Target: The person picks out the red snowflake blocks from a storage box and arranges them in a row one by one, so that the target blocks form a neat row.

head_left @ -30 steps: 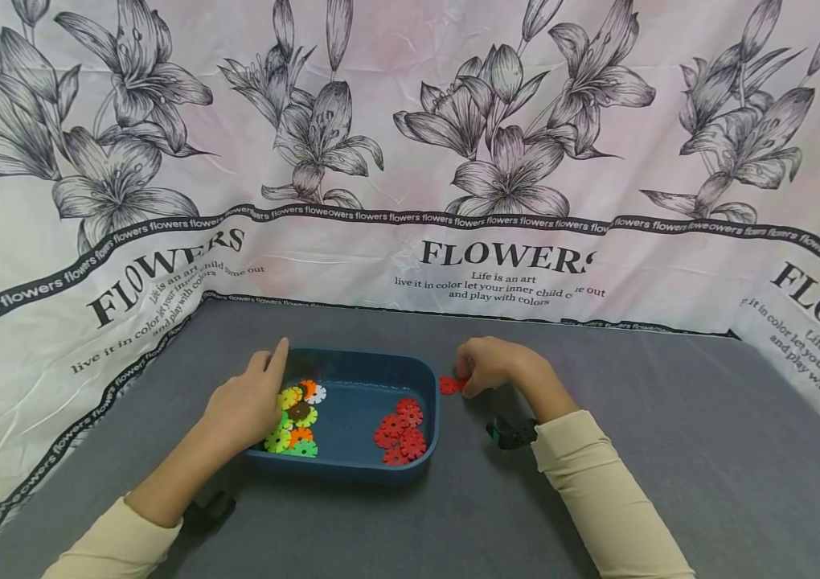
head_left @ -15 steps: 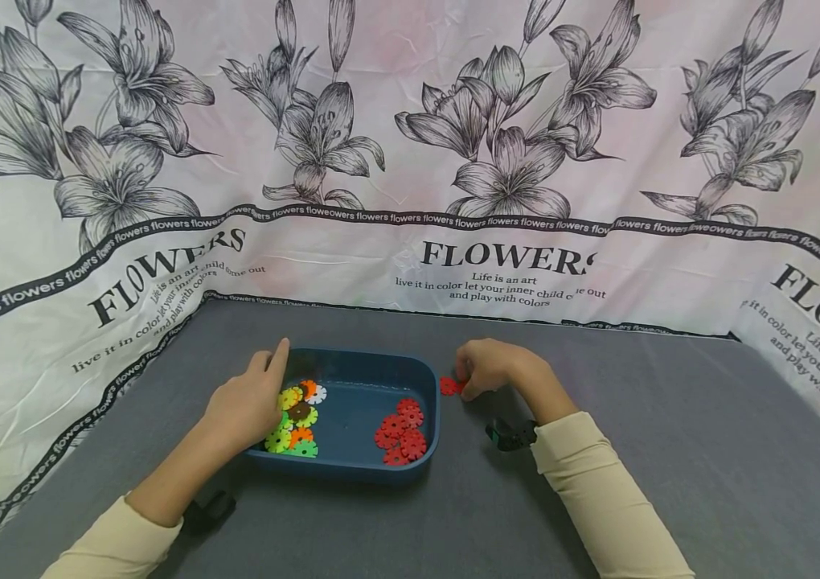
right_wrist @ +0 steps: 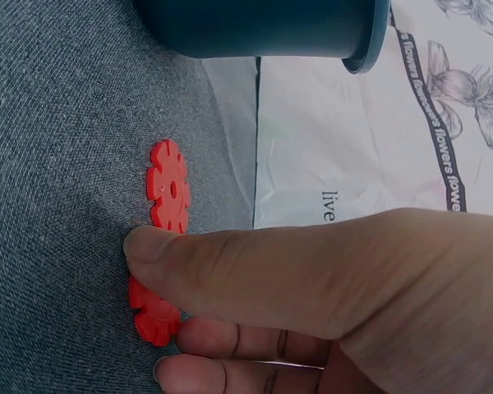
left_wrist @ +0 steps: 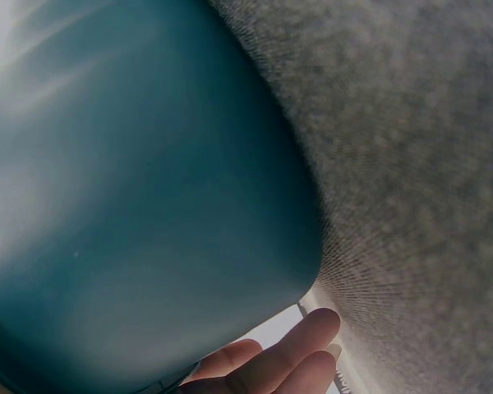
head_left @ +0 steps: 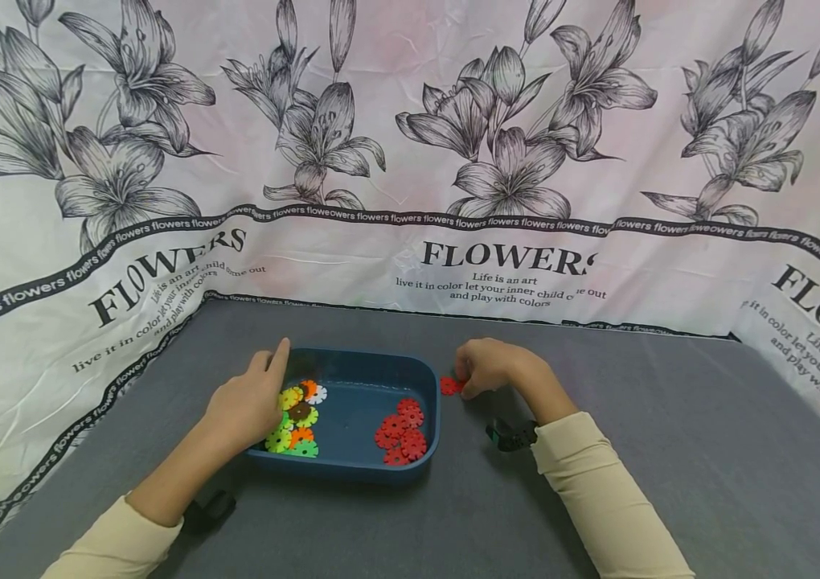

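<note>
A dark blue plastic bin [head_left: 355, 474] stands on the grey cloth. My left hand [head_left: 245, 404] grips its left end, with several fingertips [left_wrist: 292, 353] showing past the bin's outer wall [left_wrist: 164, 180] in the left wrist view. The thumb's placement is hard to make out. To the right of the bin, my right hand [head_left: 491, 366] pinches a red interlocking disc [right_wrist: 154, 316] low over the cloth, thumb [right_wrist: 160, 250] across its notched edge. A second red interlocking disc [right_wrist: 169, 182] lies against it; whether they are joined is hidden by the thumb.
Inside the bin, several red discs [head_left: 399, 434] lie at the right end, and yellow, orange, green and white discs [head_left: 300, 418] at the left end. A printed flower cloth [head_left: 511, 269] hangs behind the grey table [head_left: 670, 434].
</note>
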Tool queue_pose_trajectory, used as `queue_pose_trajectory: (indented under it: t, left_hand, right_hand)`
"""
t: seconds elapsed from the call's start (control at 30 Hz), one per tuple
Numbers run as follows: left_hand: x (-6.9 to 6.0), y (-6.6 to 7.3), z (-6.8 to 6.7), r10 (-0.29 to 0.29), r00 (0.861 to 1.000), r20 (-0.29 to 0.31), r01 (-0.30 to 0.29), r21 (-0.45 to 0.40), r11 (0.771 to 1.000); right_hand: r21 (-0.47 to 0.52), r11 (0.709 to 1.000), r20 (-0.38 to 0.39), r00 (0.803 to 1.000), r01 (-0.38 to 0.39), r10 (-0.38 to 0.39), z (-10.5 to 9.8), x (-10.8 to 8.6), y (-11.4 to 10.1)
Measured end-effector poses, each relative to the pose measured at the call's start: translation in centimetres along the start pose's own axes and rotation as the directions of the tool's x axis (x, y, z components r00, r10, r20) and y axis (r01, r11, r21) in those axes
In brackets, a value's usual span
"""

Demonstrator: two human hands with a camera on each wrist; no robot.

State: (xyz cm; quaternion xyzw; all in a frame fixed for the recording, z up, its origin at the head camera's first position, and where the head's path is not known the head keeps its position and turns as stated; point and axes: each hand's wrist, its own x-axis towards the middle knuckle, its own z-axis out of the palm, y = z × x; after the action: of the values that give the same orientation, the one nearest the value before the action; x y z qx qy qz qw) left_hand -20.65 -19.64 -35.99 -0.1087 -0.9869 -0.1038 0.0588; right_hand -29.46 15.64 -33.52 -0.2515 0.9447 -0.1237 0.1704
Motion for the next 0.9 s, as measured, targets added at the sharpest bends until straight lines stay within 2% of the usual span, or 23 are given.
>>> queue_pose_trajectory:
  t: [0.53, 0.6, 0.67, 0.73, 0.77, 0.83, 0.9]
  left_hand:
    - [0.1, 0.0, 0.1, -0.011, 1.0, 0.01, 0.011, -0.001, 1.0]
    - [0.1, 0.0, 0.1, -0.01, 1.0, 0.01, 0.01, 0.0, 1.0]
    - [0.1, 0.0, 0.0, -0.01, 1.0, 0.009, 0.01, 0.001, 1.0]
    - [0.1, 0.0, 0.0, -0.01, 1.0, 0.007, 0.01, 0.004, 1.0]
    - [0.1, 0.0, 0.0, -0.011, 1.0, 0.007, 0.011, 0.004, 1.0]
    - [0.1, 0.0, 0.0, -0.01, 1.0, 0.004, 0.01, 0.005, 1.0]
    - [0.1, 0.0, 0.1, -0.006, 1.0, 0.003, 0.006, -0.001, 1.0]
  right_hand:
    - [-0.013, 1.0, 0.005, 1.0, -0.002, 0.002, -0.1, -0.1, -0.1]
    - [-0.029, 1.0, -0.019, 1.0, 0.003, -0.003, -0.3, -0.3, -0.3]
    - [-0.047, 0.998, -0.077, 0.996, 0.032, -0.035, -0.6, -0.6, -0.7]
    - [-0.071, 0.993, -0.18, 0.978, 0.092, -0.104, -0.9, -1.0, -1.4]
    - [-0.078, 0.988, -0.236, 0.96, 0.136, -0.151, -1.0, -1.2, -2.0]
    - [-0.109, 0.961, -0.327, 0.904, 0.253, -0.275, -1.1, -1.5, -3.5]
    - [-0.142, 0.921, -0.356, 0.85, 0.362, -0.389, -0.9, -1.8, -5.4]
